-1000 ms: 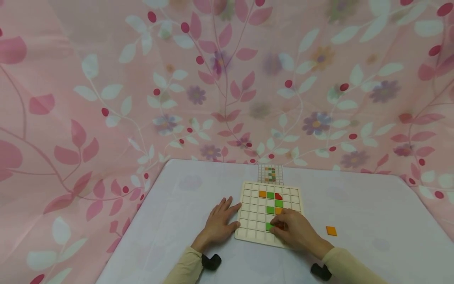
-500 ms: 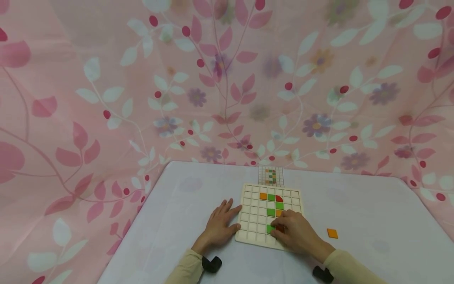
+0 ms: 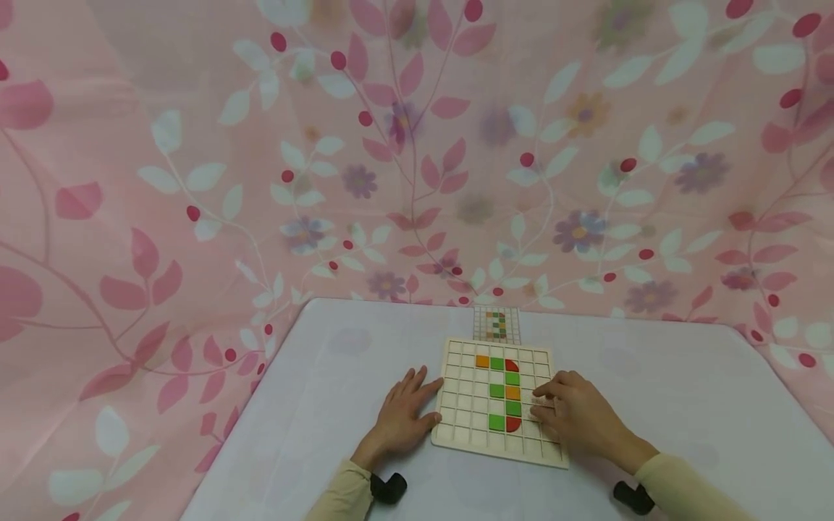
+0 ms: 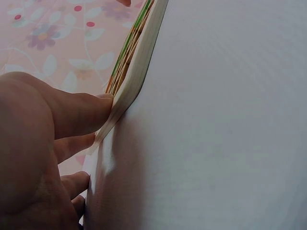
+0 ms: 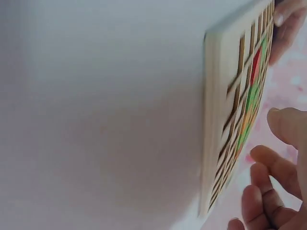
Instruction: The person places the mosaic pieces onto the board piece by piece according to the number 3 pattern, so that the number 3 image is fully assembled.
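Note:
A pale wooden grid board [image 3: 460, 415] lies on the table in the head view, with colored tiles in some cells. A round-cornered red tile [image 3: 513, 425] sits in a lower cell beside a green tile [image 3: 496, 422]. An orange tile [image 3: 512, 393] is between green ones higher in that column. My left hand [image 3: 405, 409] lies flat with spread fingers, thumb and index fingertip at the board's left edge; the left wrist view shows the thumb [image 4: 81, 112] against that edge. Above the board's right part hovers my right hand [image 3: 583, 416], holding nothing, fingers loosely bent.
A small printed card [image 3: 480, 325] with a colored grid pattern lies just behind the board. The white-covered table [image 3: 352, 369] ends at a pink floral cloth [image 3: 365, 239]. Black wrist devices [image 3: 389, 488] show below both hands.
My right hand has let go of the red tile, leaving it in its cell, and moved right. It now covers where the loose orange tile lay. The left hand stays put.

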### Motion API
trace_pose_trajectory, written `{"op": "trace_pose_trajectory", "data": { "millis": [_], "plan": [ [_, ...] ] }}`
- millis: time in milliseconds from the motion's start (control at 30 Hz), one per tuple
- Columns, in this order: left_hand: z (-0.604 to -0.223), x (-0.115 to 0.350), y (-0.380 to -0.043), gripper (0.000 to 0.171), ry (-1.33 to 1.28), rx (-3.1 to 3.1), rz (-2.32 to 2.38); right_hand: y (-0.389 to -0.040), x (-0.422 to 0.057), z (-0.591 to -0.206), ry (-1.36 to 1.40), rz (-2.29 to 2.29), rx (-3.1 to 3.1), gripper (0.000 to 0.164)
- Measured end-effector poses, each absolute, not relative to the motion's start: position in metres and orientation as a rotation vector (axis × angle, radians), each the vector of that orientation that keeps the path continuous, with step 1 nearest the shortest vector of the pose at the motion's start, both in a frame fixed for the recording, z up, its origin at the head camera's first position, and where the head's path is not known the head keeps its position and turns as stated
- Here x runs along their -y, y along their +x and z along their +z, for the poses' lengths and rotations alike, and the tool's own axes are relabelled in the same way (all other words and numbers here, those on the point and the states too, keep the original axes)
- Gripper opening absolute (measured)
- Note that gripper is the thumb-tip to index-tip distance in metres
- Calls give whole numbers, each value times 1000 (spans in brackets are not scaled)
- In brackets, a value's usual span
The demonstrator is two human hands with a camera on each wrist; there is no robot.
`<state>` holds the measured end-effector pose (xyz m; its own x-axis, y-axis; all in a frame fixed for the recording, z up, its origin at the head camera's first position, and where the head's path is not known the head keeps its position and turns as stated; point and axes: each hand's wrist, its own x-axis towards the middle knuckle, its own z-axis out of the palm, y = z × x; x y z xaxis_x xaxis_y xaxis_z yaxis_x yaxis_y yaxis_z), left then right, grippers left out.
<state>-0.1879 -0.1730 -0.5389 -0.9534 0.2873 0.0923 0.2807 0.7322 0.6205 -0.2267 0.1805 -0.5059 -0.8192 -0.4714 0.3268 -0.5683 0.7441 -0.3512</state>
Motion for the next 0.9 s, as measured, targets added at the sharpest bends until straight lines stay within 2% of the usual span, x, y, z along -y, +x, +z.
{"op": "trace_pose_trajectory", "data": {
  "millis": [233, 567, 900],
  "plan": [
    [-539, 173, -187, 60, 475, -2906, 1049, -232, -221, -503, 677, 595, 2857, 37],
    [-538, 173, -189, 60, 465, -2904, 1037, -227, -265, -501, 678, 573, 3034, 49],
    [-539, 173, -187, 59, 499, -2923, 1050, -218, -285, -503, 671, 594, 3082, 39]
  ]
}}
